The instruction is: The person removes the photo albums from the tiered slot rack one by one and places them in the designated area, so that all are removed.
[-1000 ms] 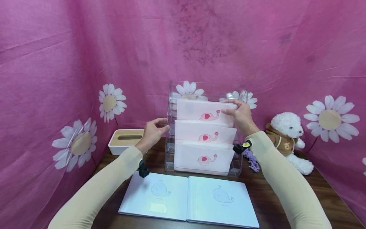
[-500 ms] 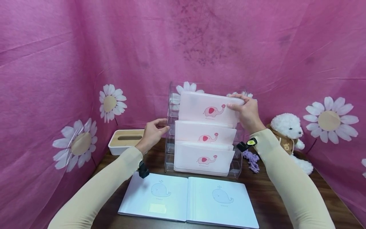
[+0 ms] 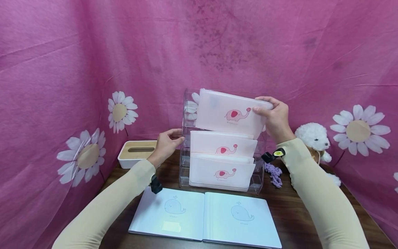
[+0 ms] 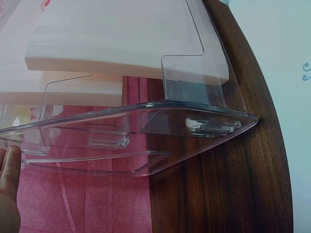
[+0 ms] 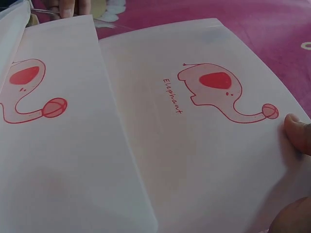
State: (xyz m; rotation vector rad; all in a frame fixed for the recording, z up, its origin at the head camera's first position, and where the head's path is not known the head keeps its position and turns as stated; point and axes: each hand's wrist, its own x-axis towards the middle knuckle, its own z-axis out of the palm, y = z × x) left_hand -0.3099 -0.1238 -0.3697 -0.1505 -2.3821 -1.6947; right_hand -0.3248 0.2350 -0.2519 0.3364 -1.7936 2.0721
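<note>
My right hand [image 3: 276, 117] pinches the upper right corner of a pink elephant book [image 3: 228, 112], thumb in front and fingers behind. The book tilts, its right side lower, above the upper tier of a clear plastic tiered rack [image 3: 185, 166]. In the right wrist view my thumb [image 5: 297, 133] lies beside the elephant's ball. My left hand [image 3: 166, 145] holds the rack's left side edge; its fingers also show at the left of the left wrist view. Two similar books, a middle one [image 3: 205, 142] and a front one [image 3: 202, 173], stand in the lower tiers.
Two white whale books, left [image 3: 155, 211] and right [image 3: 261, 224], lie side by side before the rack. A tissue box [image 3: 130, 162] stands at left. Purple yarn [image 3: 273, 174] and a white plush dog [image 3: 311, 136] sit at right. A pink flowered curtain [image 3: 149, 52] hangs behind.
My right hand has raised the rear elephant book up and to the right, tilting it further and uncovering the rack behind. The left hand keeps its place on the rack's side.
</note>
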